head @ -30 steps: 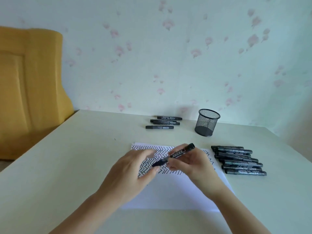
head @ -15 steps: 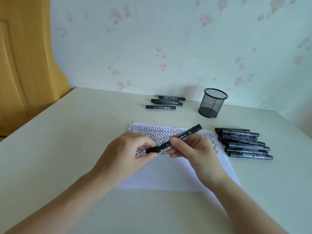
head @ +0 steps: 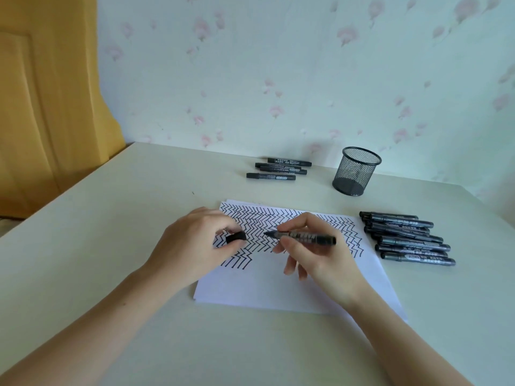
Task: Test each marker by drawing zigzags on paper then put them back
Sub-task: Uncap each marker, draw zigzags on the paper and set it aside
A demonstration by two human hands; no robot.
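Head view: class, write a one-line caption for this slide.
Right hand holds an uncapped marker over zigzag-filled paper; left hand pinches its cap.

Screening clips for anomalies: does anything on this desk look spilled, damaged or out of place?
Nothing stands out. The mesh cup stands upright, both marker groups lie flat, and the paper is unspoiled. The left hand holds the cap; the right hand holds the uncapped marker.

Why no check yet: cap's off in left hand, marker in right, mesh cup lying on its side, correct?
Not quite: the head view shows the mesh cup standing upright. Otherwise right: left hand holds the cap, right hand holds the marker.
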